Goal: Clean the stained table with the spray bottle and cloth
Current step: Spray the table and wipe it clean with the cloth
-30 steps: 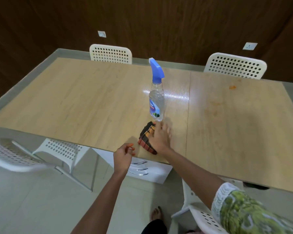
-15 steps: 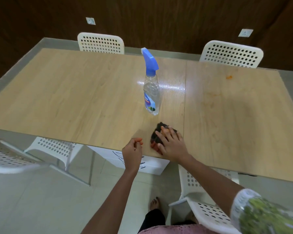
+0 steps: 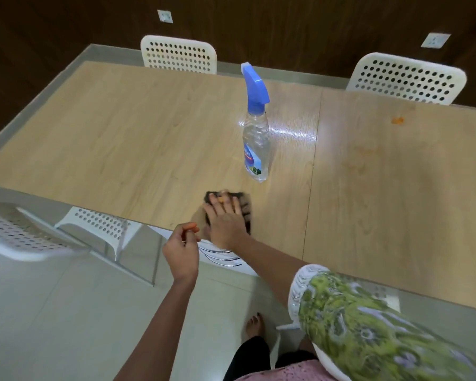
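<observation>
Cloth (image 3: pixel 245 200) lies near table (image 3: pixel 121 138) front edge, under our right hand (image 3: pixel 226 218), fingers flat, pressing. Left hand (image 3: pixel 180 250) loosely curled, empty. Cloth looks soft, light; spray bottle (image 3: pixel 256 138) upright just behind: grip at neck.

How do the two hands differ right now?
The right hand lies flat with fingers spread, pressing the cloth on the table; the left hand is loosely curled, holds nothing, and hangs off the table's near edge. Both are bare.
</observation>
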